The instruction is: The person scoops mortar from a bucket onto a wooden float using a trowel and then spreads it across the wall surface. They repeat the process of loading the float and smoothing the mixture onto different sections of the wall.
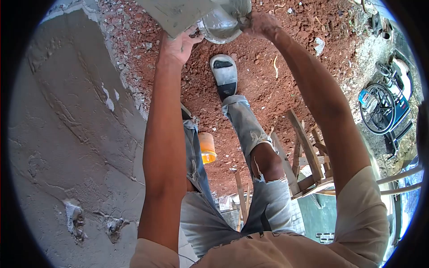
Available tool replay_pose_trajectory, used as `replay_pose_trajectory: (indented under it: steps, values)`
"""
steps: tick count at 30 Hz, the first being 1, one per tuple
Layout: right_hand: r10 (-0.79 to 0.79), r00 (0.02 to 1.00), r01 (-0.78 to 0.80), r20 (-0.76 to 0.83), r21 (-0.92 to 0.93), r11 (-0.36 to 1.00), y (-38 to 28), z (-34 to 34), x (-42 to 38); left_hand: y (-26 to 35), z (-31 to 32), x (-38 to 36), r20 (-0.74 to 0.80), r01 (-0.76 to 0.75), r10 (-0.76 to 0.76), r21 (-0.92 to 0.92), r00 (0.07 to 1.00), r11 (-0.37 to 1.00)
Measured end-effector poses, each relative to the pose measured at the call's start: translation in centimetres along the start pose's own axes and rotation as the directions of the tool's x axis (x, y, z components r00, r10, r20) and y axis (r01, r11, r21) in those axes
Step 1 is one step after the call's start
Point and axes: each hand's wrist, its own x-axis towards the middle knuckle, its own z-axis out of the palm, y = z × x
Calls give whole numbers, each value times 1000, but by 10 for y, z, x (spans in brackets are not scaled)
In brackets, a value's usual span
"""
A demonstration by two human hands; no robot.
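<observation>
Ridged, wet-looking grey cement surface (85, 120): spread across far left, pitted near bottom.
Left hand (181, 47): palm partly showing, against lower edge of flat, mortar-smeared grey board (178, 13); cannot tell whether clamped or merely supporting.
Orange plastic bucket (207, 145): on loose red-brown soil (259, 85), beside left trouser leg.
Round, cement-coated grey pan (223, 29): top middle, between hands, overlapped at left by board.
Grey-and-black shoe (225, 73): on soil, below pan.
Right hand (263, 24): clamped on pan's right rim, apart from left hand.
Rough brown timber frame (308, 149): right of torn jeans.
Black-wheeled wheelchair (379, 109): far right.
</observation>
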Motion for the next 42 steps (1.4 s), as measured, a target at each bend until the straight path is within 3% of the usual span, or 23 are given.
replay_pose_trajectory:
  steps: [3,6,9,13,16,18,22,24,25,28,31,34,35,38,42]
  values:
    - [-228,974,227,-15,183,957,23,48,50,0,2,-5,26,-21,21,5,999,1000]
    - [-334,919,393,-212,407,825,10,61,29,0,-4,-5,35,-21,21,-3,999,1000]
    - [-174,980,35,101,765,644,-5,44,-15,6,-22,4,54,-19,22,-48,998,999]
    - [-148,986,-1,77,890,455,-18,56,-44,23,-37,-8,-63,-84,86,31,994,996]
    - [-113,993,70,-26,911,407,-31,56,-63,25,-61,-41,-305,-134,196,211,932,968]
    - [-118,992,89,-50,931,353,-38,49,-77,22,-75,-75,-211,-192,240,224,948,955]
    - [-50,994,112,-102,951,289,-56,33,-123,-11,-99,-123,-123,-141,178,263,976,954]
    - [2,995,95,-99,956,278,-65,19,-152,-29,-104,-135,-54,-81,101,294,993,952]
    - [19,998,55,-66,926,373,-67,9,-169,-36,-99,-138,-60,-43,57,207,997,977]
    - [31,984,150,-177,906,396,-94,-16,-230,-60,-60,-139,-44,42,-43,-25,998,999]
    - [17,899,355,-438,750,558,-124,-2,-256,-63,-23,-137,20,83,-82,-129,996,988]
    - [88,911,235,-402,684,690,-156,-21,-287,-65,-8,-131,67,122,-111,-187,992,975]
    - [59,878,275,-476,600,751,-164,-27,-296,-62,-5,-130,70,138,-126,-201,990,970]
    - [115,901,192,-418,622,759,-175,-24,-307,-50,-5,-134,73,162,-155,-101,985,982]
    - [78,900,241,-428,641,729,-176,-28,-313,-58,-30,-129,147,152,-125,-196,981,969]
